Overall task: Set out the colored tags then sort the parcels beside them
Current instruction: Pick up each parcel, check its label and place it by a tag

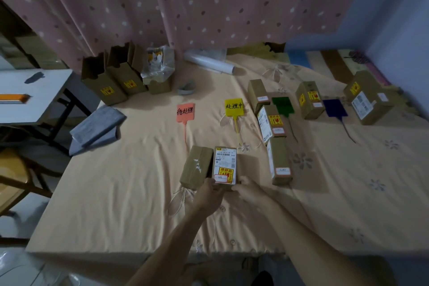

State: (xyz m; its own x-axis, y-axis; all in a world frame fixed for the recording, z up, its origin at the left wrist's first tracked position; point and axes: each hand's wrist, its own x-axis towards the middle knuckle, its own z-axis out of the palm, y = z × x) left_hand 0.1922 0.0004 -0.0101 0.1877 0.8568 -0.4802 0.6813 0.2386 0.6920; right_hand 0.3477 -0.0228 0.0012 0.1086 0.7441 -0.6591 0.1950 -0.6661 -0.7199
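Four tags lie in a row on the bed: an orange tag [185, 112], a yellow tag [234, 107], a green tag [282, 103] and a blue tag [334, 108]. Both my hands hold a brown parcel [224, 165] with a shipping label, below the yellow tag. My left hand [210, 189] grips its near left corner and my right hand [246, 187] grips its near right corner. A plain brown parcel [196, 169] lies right beside it on the left. Three parcels [272, 123] sit by the green tag. One parcel [310, 100] stands left of the blue tag, another [368, 101] right of it.
Three opened cardboard boxes [116, 76] stand at the bed's far left, one with a plastic bag. A white roll [209, 61] lies by the curtain. A grey folded cloth [96, 126] hangs over the bed's left edge, beside a white table [34, 95].
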